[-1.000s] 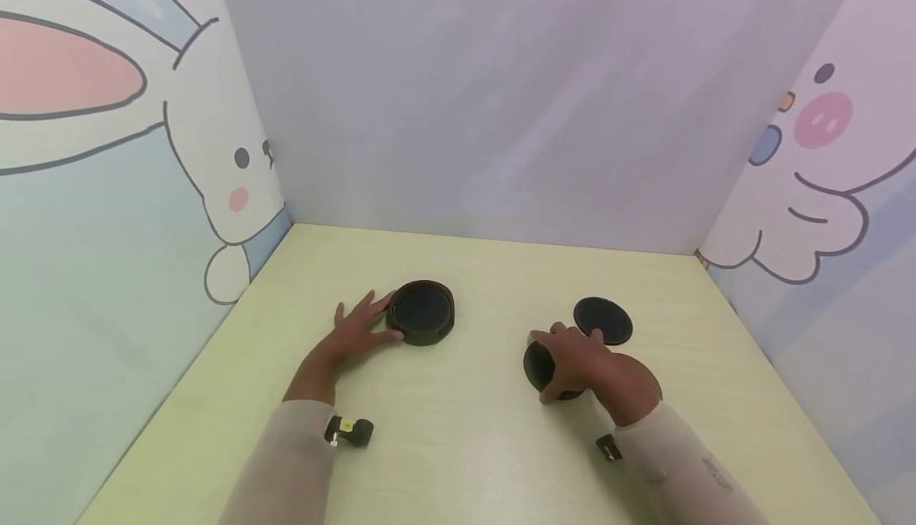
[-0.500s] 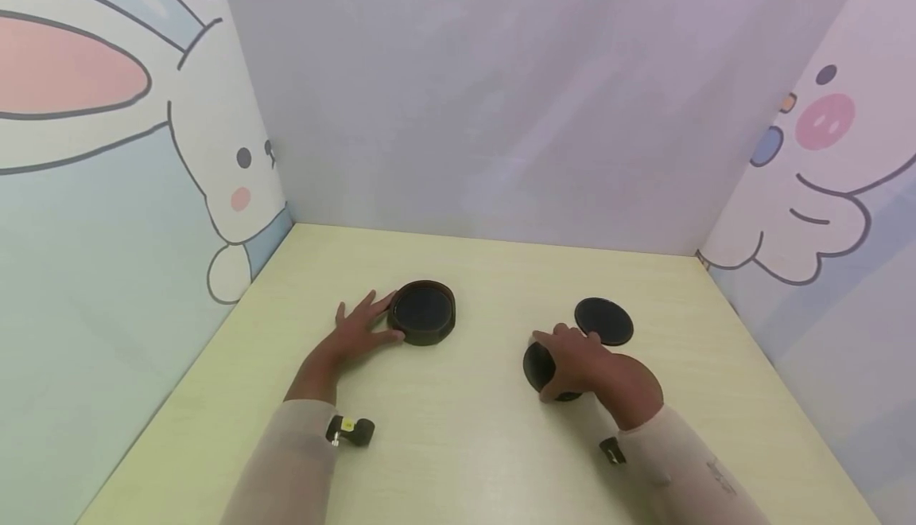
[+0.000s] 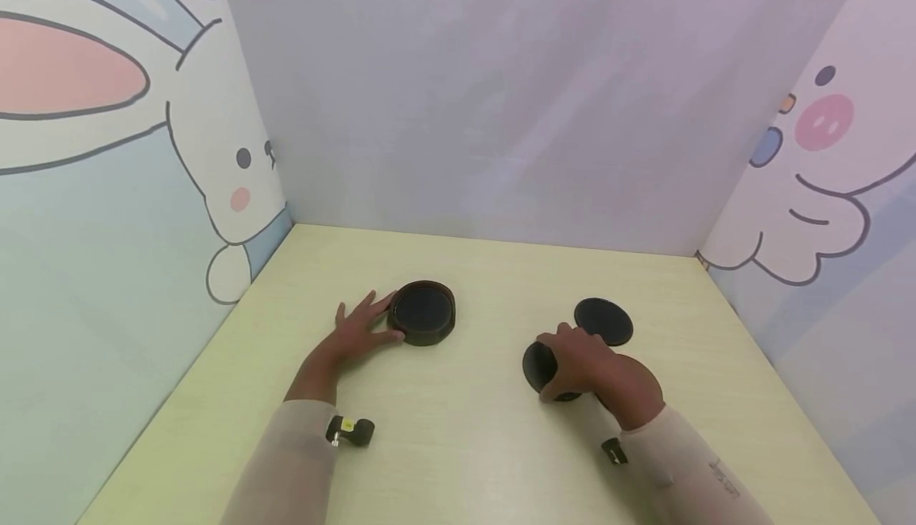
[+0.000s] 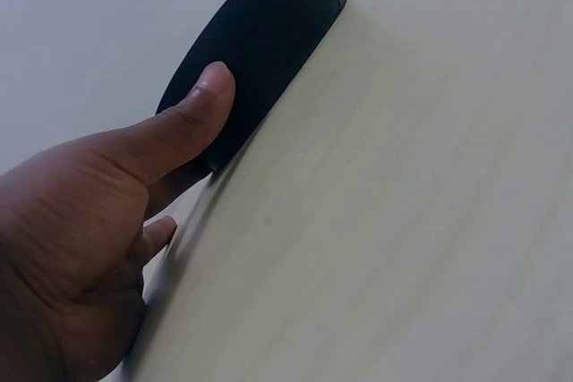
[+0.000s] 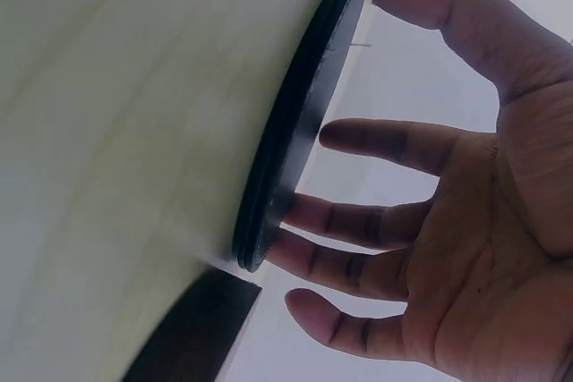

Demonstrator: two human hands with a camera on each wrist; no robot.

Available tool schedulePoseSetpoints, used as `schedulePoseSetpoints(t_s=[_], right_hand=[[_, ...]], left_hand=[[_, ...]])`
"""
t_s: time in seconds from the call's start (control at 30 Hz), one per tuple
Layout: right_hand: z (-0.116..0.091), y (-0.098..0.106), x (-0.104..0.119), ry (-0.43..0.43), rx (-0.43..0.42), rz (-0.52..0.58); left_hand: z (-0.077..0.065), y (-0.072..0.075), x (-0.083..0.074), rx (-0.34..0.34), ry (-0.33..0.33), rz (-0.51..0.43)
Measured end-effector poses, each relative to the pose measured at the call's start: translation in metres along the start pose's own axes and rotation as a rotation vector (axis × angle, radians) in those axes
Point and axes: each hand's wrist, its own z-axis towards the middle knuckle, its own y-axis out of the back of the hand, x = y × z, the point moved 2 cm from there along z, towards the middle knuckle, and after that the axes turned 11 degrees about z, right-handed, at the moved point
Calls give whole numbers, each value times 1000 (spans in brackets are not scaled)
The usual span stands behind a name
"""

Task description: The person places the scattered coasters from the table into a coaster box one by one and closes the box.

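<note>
Left hand: the person's left hand grips the black dish from its left side, thumb pressed to the near wall, forefinger round the far side, the remaining fingers fanned out.
Dish position: left of centre, flat on the pale tabletop, its right rim free of fingers.
Right hand: the right hand reaches over the low round piece, thumb at the near rim, fingers at the far one, pinching it across; the right wrist view shows two middle fingertips meeting the rim.
Round piece position: right of centre, close to the tabletop; whether it lies fully flat cannot be told. The hand hides its right part.
Flat dark disc: just beyond the right hand, crowding that side.
Open room: bare tabletop between dish and round piece, and more toward the person between the sleeves.
Edges: the table's back edge runs along the grey wall, beyond every piece; both side edges lie well apart from the hands.
</note>
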Motion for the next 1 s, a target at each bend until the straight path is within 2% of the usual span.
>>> schedulePoseSetpoints(t_s=[0.3,0.63,1.0], right_hand=[[2,0,-3,15,-7,23],[1,5,-2,55,-84,47],[1,7,1,32,-122,47]], left_hand=[[2,-1,0,12,0,0],[3,-2,2,14,-2,2],[4,0,2,14,-17,8]])
